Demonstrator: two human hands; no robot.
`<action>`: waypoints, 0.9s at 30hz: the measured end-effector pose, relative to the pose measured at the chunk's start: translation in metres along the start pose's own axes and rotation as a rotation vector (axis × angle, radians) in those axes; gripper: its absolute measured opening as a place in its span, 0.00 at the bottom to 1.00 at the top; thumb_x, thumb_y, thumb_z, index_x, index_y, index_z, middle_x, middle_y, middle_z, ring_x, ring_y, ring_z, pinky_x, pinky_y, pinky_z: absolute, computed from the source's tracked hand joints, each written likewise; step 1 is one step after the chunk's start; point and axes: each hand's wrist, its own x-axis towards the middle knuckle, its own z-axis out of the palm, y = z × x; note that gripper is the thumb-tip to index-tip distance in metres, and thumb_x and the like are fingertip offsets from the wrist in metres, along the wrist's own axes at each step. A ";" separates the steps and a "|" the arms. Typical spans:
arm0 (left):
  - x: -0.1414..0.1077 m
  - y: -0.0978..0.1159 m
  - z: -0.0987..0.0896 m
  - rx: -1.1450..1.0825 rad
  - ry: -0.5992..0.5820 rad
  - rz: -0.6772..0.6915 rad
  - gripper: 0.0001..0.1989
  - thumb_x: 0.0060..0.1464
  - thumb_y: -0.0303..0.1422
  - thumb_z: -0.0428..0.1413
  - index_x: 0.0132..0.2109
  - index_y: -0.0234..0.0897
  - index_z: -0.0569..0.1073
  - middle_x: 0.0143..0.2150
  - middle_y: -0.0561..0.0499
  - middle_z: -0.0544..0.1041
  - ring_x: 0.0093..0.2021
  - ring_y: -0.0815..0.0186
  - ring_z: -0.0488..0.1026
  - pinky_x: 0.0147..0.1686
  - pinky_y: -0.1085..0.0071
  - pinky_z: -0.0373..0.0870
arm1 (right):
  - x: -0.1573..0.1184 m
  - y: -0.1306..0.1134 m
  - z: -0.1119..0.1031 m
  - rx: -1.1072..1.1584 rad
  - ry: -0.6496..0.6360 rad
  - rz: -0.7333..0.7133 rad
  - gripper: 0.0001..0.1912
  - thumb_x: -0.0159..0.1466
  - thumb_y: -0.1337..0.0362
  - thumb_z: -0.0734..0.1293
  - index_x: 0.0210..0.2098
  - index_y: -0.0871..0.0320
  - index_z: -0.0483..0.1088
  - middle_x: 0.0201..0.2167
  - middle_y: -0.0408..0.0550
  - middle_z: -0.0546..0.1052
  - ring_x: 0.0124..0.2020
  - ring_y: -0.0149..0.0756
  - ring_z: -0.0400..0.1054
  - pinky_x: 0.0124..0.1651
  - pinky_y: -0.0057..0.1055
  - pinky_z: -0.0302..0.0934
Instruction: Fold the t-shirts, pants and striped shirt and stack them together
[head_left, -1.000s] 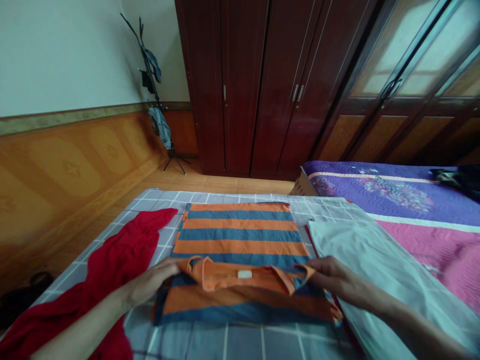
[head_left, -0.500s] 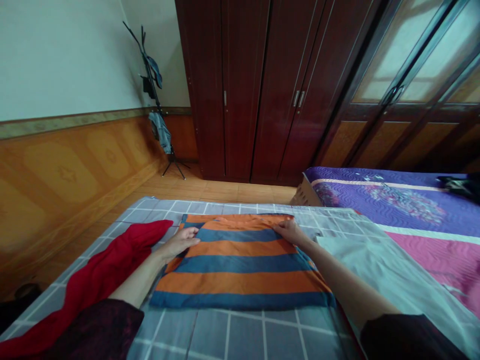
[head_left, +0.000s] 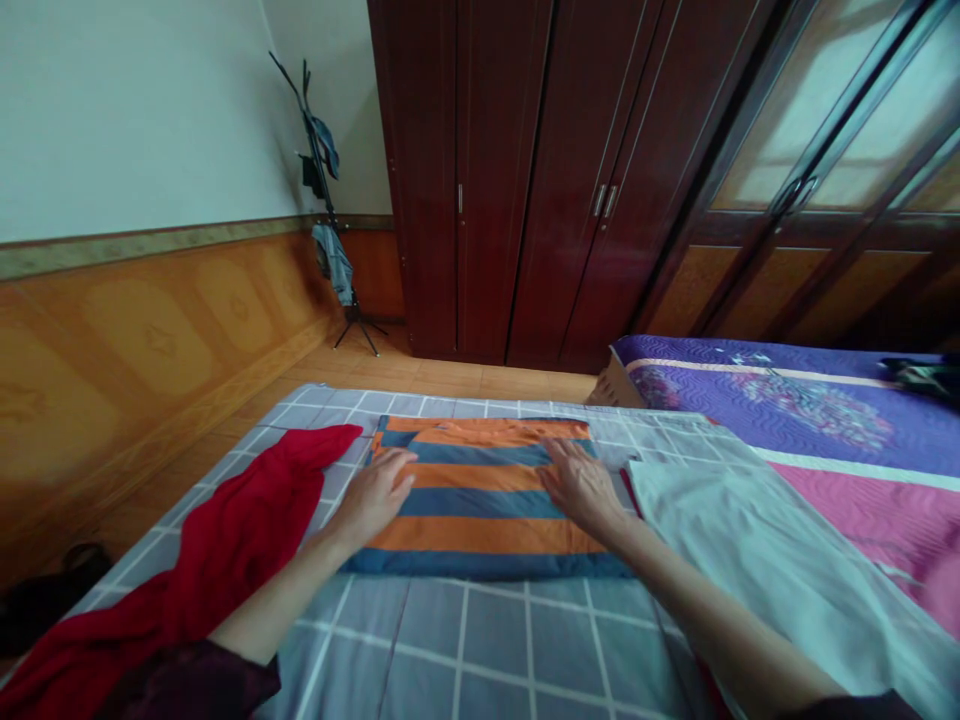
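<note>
A striped orange and blue shirt (head_left: 480, 505) lies folded into a wide rectangle, its neckline at the far side. At its left edge is my left hand (head_left: 377, 495), open, fingers stretched inward over the cloth. My right hand (head_left: 581, 485), also open with fingers spread, is over the right part of the shirt. Neither hand grips the cloth; whether the fingertips touch it is hard to tell. To the left lies a crumpled red garment (head_left: 255, 500), partly behind my left forearm. A pale mint cloth (head_left: 750, 540) lies flat on the right.
A grey checked bedsheet (head_left: 487, 640) covers the surface beneath the clothes. Beyond it stand a dark red wardrobe (head_left: 510, 180) and a coat rack (head_left: 322, 190). A second bed with a purple and pink cover (head_left: 750, 390) adjoins on the right.
My right hand has let go of the shirt's far right part and opened. The shirt's near edge sits farther from me, and its sides look narrower. The view has shifted slightly.
</note>
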 end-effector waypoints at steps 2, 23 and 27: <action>-0.017 0.014 0.017 0.193 -0.061 0.153 0.17 0.58 0.33 0.47 0.54 0.38 0.69 0.59 0.45 0.67 0.60 0.60 0.62 0.60 0.59 0.56 | -0.018 -0.020 0.005 -0.018 -0.012 -0.148 0.20 0.63 0.63 0.61 0.54 0.61 0.64 0.55 0.57 0.67 0.55 0.44 0.61 0.56 0.37 0.55; -0.039 0.026 0.048 0.441 -0.303 0.092 0.30 0.61 0.45 0.45 0.67 0.44 0.49 0.69 0.48 0.42 0.67 0.47 0.34 0.61 0.40 0.37 | 0.086 -0.019 0.071 -0.145 0.066 -0.032 0.18 0.65 0.61 0.58 0.49 0.63 0.69 0.58 0.62 0.62 0.58 0.50 0.55 0.57 0.43 0.49; -0.039 0.027 0.048 0.418 -0.305 0.080 0.30 0.60 0.44 0.45 0.67 0.45 0.49 0.69 0.48 0.42 0.67 0.47 0.34 0.61 0.40 0.37 | 0.103 -0.048 0.074 -0.087 0.041 -0.106 0.14 0.64 0.60 0.59 0.41 0.58 0.73 0.56 0.56 0.66 0.55 0.45 0.58 0.55 0.37 0.51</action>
